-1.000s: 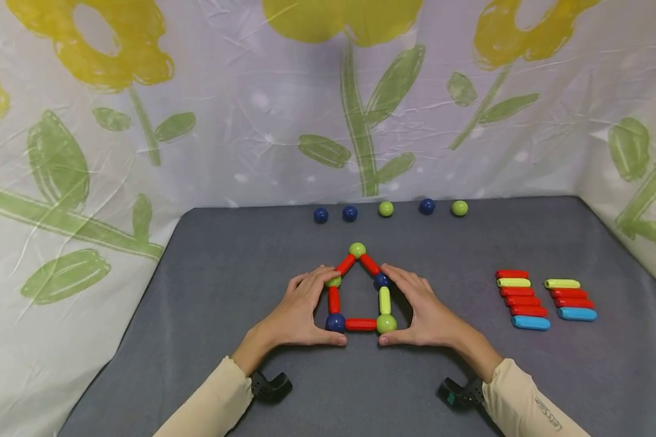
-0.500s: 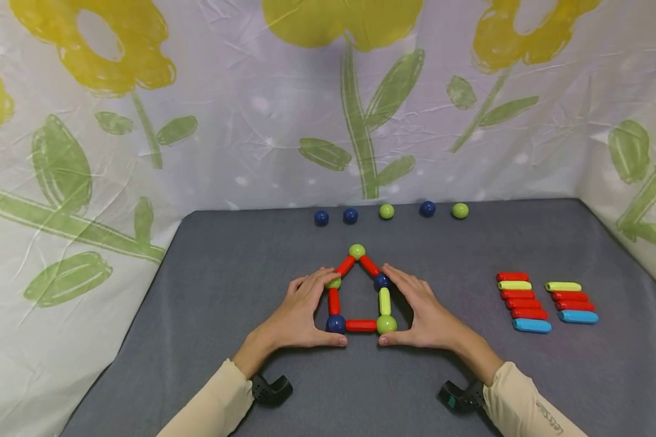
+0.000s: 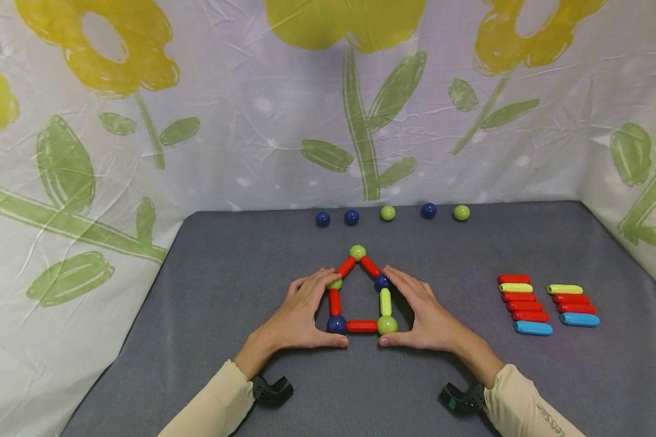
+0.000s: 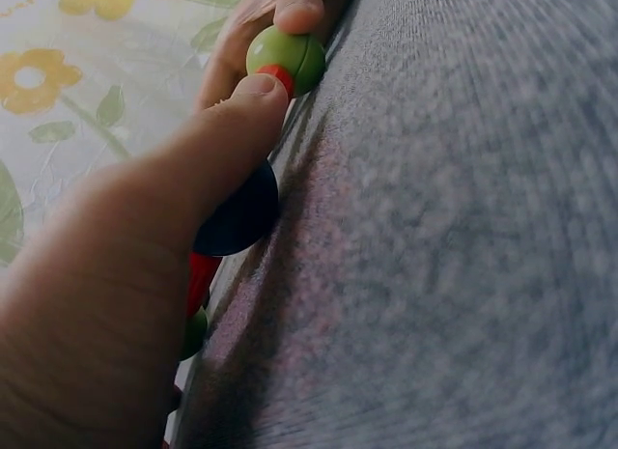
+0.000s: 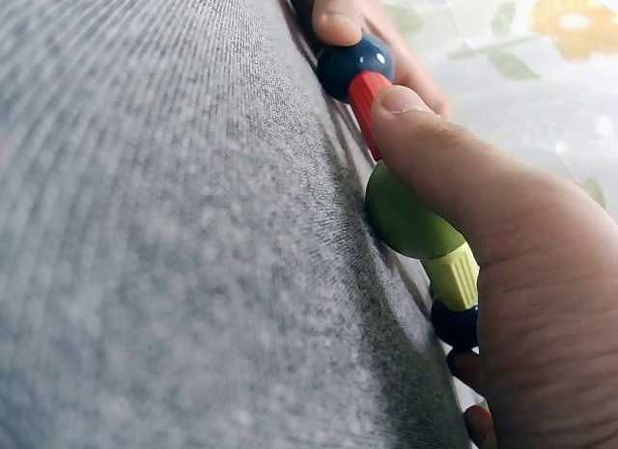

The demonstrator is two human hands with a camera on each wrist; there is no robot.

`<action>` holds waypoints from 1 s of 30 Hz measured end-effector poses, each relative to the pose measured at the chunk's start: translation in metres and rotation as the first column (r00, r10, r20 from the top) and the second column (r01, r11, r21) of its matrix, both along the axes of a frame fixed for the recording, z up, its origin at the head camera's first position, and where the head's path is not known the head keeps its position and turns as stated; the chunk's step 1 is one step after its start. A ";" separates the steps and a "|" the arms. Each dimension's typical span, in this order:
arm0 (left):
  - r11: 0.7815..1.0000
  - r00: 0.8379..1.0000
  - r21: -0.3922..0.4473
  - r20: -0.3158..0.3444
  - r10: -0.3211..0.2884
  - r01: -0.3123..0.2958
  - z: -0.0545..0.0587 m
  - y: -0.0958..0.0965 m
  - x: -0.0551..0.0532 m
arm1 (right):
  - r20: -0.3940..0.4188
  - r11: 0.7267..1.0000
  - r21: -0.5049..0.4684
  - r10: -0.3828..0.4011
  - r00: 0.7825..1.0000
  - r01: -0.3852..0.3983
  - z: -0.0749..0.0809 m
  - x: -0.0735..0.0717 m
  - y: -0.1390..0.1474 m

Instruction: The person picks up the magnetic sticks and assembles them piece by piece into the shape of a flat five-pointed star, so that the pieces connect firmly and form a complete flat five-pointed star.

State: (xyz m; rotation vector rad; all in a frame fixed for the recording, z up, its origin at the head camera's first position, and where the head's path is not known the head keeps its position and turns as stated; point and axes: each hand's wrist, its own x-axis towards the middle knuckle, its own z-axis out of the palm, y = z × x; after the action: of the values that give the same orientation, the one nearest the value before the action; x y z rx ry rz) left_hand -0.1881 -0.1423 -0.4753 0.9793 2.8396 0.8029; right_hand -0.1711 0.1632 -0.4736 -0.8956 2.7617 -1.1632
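A house-shaped frame of magnetic rods and balls (image 3: pixel 362 326) lies flat on the grey table. Around its left side my left hand (image 3: pixel 297 317) holds it, thumb at the lower blue ball (image 3: pixel 336 325) and fingers over the upper green ball (image 3: pixel 335 284), which they partly hide. My right hand (image 3: pixel 427 315) grips the other side, its thumb at the lower green ball (image 3: pixel 387 325) and fingertips beside the upper blue ball (image 3: pixel 382 281). A yellow-green rod (image 3: pixel 385 302) joins those two balls; the other visible rods are red. A green ball (image 3: pixel 358 252) forms the peak.
Loose blue and green balls (image 3: pixel 387 213) stand in a row along the table's far edge. To the right lie two stacks of rods, one left (image 3: pixel 525 306) and one right (image 3: pixel 576 308), in red, yellow-green and blue. A flower-printed cloth (image 3: pixel 240 121) hangs behind the table.
Both hands and the frame keep their places on the table. The whole head view has shifted slightly, so everything appears a little lower.
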 end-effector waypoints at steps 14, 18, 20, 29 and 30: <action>0.999 0.999 0.019 -0.016 0.041 -0.041 0.000 -0.001 -0.001 | -0.077 0.995 0.056 -0.074 0.994 0.078 -0.002 -0.001 0.000; 0.999 0.999 0.015 -0.008 0.047 -0.047 -0.001 -0.001 -0.001 | -0.071 0.993 0.068 -0.089 0.994 0.094 -0.002 -0.002 0.000; 0.999 0.999 0.017 -0.006 0.040 -0.040 -0.001 -0.001 -0.001 | -0.067 0.993 0.071 -0.090 0.994 0.094 -0.003 -0.002 0.000; 0.999 0.999 0.046 -0.045 -0.018 0.020 0.000 -0.001 -0.001 | -0.073 0.992 0.080 -0.087 0.993 0.093 -0.002 -0.002 0.000; 0.999 0.998 0.048 -0.054 -0.022 0.025 0.000 -0.001 -0.001 | -0.074 0.992 0.080 -0.089 0.993 0.095 -0.002 -0.002 0.000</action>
State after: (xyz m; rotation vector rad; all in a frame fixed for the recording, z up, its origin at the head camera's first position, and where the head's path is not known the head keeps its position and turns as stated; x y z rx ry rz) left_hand -0.1893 -0.1434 -0.4755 1.0538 2.8600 0.8612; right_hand -0.1735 0.1628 -0.4754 -0.8252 2.9121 -1.0386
